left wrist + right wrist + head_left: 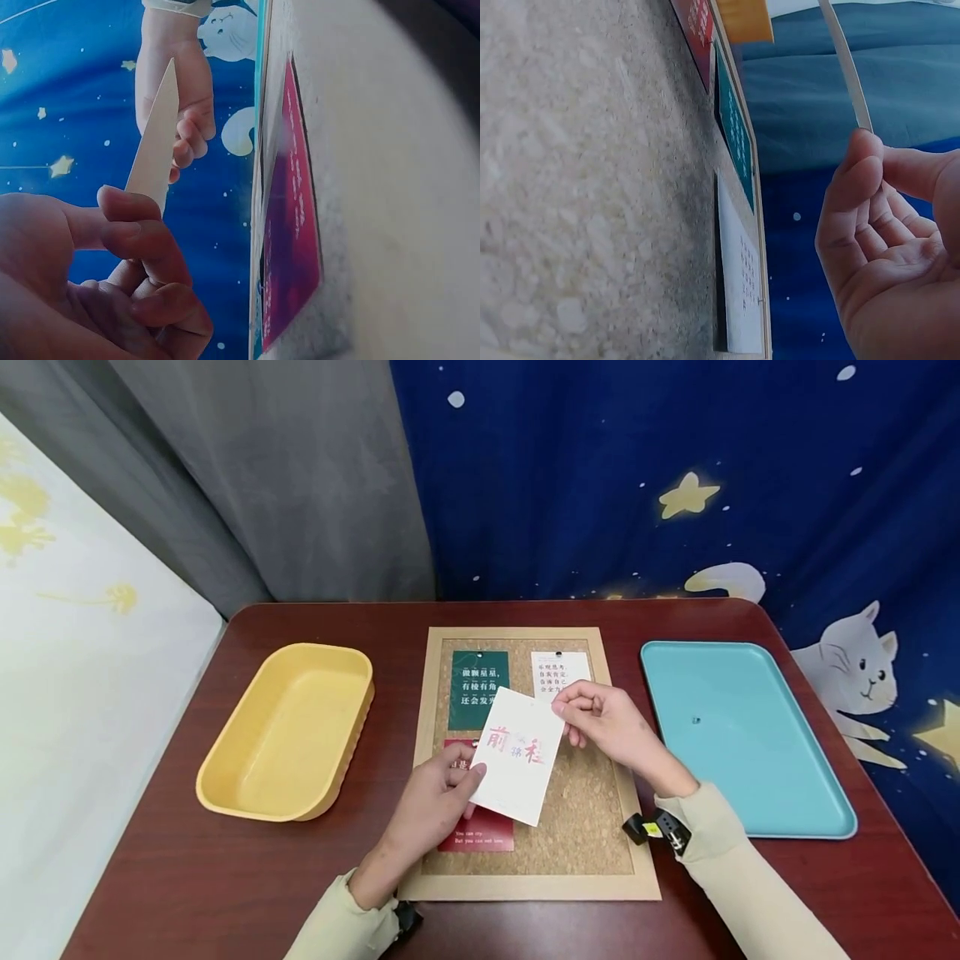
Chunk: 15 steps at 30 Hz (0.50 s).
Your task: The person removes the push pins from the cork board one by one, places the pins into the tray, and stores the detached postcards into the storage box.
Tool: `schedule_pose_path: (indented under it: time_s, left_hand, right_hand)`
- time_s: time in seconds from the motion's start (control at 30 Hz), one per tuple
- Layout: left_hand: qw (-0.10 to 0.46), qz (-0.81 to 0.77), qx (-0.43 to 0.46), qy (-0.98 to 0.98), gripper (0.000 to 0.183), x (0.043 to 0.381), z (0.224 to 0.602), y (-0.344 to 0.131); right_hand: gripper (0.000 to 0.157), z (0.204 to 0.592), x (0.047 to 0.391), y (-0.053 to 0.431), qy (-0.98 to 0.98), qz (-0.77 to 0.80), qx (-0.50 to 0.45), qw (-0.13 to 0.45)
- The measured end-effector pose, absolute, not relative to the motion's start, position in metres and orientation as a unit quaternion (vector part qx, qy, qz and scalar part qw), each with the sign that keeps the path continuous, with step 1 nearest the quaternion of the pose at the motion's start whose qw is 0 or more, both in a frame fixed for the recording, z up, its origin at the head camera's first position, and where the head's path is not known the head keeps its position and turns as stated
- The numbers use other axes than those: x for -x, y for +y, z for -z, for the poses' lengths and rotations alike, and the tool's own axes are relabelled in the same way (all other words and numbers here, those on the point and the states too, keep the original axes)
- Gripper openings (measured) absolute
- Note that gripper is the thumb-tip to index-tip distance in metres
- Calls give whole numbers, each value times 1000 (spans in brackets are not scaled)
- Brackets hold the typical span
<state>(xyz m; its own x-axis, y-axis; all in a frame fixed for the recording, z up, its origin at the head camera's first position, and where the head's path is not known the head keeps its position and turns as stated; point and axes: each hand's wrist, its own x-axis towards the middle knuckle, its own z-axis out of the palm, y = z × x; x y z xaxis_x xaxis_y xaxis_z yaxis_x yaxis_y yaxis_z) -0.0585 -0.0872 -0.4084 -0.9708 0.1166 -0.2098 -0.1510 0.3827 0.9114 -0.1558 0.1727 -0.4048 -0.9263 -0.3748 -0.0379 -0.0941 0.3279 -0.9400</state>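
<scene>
A white card (516, 785) with red and blue lettering is held tilted above a wood-framed cork board (585, 827). My left hand (433, 797) pinches its lower left edge between thumb and fingers. At the upper right corner, my right hand (611, 727) pinches the same card. Both wrist views show the card (156, 142) edge-on, raised off the board. On the board are a green card (468, 714), a red card (480, 835) partly hidden by the left hand and held card, and another white card (562, 668) partly covered by the right hand.
A yellow basin (288, 735) stands left of the board. To the right lies a blue tray (742, 743) bearing a small dark pin-like item (696, 721). All rest on a dark red-brown table (172, 860), with curtains behind its far edge.
</scene>
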Motion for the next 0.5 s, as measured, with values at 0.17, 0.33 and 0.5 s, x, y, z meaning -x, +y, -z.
schedule_pose_path:
  time_s: [0.17,0.33,0.5]
  left_hand:
    - [117,-556,7,823,15,59,410,-90]
    - [110,-558,15,822,16,60,411,-91]
    - [105,-553,29,826,17,57,411,-98]
  right_hand:
    - [20,403,155,171,807,559,140,126]
    - [21,406,155,172,798,571,147,128]
    - [21,406,154,163,789,580,157,132]
